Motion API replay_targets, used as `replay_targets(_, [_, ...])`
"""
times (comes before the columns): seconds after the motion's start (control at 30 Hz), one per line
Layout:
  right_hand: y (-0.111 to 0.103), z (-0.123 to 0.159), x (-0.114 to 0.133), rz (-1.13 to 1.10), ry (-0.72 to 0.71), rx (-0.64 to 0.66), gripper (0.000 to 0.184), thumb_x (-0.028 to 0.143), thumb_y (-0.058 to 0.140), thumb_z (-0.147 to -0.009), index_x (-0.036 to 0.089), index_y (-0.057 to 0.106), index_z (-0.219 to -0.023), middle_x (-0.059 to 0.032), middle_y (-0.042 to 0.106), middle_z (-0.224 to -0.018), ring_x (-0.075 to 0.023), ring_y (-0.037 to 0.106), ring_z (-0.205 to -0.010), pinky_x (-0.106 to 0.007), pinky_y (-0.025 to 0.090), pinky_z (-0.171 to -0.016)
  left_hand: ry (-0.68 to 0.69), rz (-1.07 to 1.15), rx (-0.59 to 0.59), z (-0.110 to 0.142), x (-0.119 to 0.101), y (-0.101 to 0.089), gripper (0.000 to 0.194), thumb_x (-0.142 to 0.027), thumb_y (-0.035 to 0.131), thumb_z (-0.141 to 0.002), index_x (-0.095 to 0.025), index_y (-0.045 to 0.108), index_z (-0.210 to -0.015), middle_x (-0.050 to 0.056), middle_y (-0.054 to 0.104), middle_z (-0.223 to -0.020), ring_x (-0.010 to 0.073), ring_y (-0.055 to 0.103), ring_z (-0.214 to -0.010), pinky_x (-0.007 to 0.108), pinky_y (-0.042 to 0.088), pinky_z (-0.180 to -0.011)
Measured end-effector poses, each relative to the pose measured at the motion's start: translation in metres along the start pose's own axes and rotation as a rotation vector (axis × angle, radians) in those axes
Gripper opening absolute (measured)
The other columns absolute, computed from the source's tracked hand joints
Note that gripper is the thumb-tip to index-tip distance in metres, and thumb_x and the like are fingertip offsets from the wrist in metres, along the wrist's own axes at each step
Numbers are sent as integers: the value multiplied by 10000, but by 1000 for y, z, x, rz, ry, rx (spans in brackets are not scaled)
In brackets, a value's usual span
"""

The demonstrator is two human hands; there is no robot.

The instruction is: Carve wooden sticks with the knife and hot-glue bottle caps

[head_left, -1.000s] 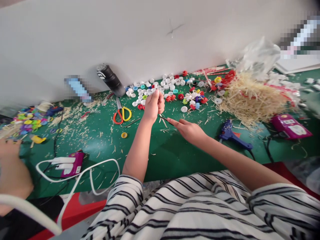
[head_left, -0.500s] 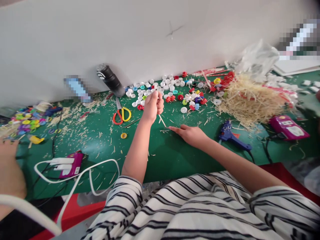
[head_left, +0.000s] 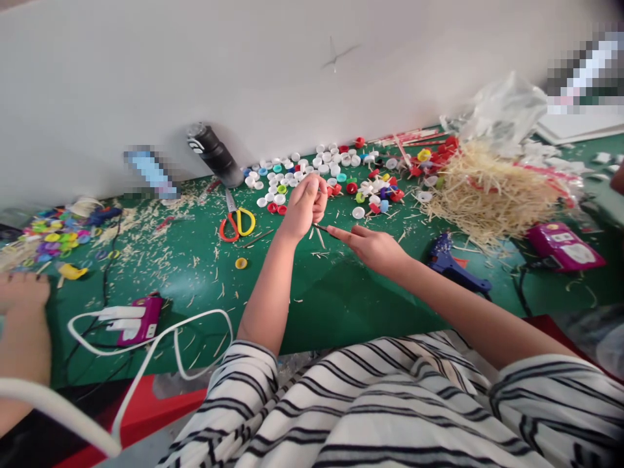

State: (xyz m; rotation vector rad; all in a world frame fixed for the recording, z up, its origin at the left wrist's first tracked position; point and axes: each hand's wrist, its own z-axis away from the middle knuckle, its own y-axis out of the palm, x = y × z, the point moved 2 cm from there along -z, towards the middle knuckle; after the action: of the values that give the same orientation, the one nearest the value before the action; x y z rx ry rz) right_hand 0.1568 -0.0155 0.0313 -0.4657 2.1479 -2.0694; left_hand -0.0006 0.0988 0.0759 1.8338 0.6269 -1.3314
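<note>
My left hand (head_left: 307, 205) is closed in a fist above the table, with a thin pale wooden stick (head_left: 320, 238) showing just below it. Most of the stick is hidden by the fingers. To its right, my right hand (head_left: 373, 248) is closed with the index finger stretched along a thin dark blade-like tool (head_left: 322, 227). The tool's tip reaches the stick under the left fist; its handle is hidden in the palm. Beyond both hands lie many white bottle caps (head_left: 319, 161) and a cluster of coloured caps with sticks through them (head_left: 383, 192).
Red-and-yellow-handled scissors (head_left: 237, 224) and a black bottle (head_left: 214, 155) stand left. At right are a blue glue gun (head_left: 455, 263), a heap of wooden sticks (head_left: 487, 192) and a purple power block (head_left: 565, 247). Another person's arm (head_left: 24, 338) rests at far left.
My right hand's fingertip and the blade have moved up along the stick, close beneath my left fist. The left fist has shifted slightly right.
</note>
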Motion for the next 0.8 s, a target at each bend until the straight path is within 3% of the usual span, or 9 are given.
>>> replay_targets(0.37, [21, 7, 2, -147, 65, 4, 589, 244, 284, -1035, 413, 297, -1600, -17, 574, -982, -101, 474, -633, -208, 329, -578, -2, 74, -75, -3, 3, -7, 349, -504, 583, -955, -215, 477, -791, -108, 288, -508, 30, 173, -368, 179, 143, -386])
replay_targets(0.6, [36, 14, 1, -2, 24, 158, 546, 311, 255, -1062, 434, 296, -1592, -39, 610, -995, -138, 558, -702, -232, 293, -553, -23, 118, -156, -4, 0, -13, 381, -491, 561, -971, -213, 435, -743, -114, 244, -483, 27, 142, -357, 177, 108, -378])
replay_targets(0.8, [35, 12, 0, -14, 25, 160, 521, 387, 255, -1072, 438, 307, -1587, -42, 626, -1008, -146, 579, -738, -238, 287, -562, -65, 144, -172, -3, -4, -12, 343, -476, 572, -970, -223, 440, -778, -115, 261, -477, 31, 154, -354, 178, 108, -378])
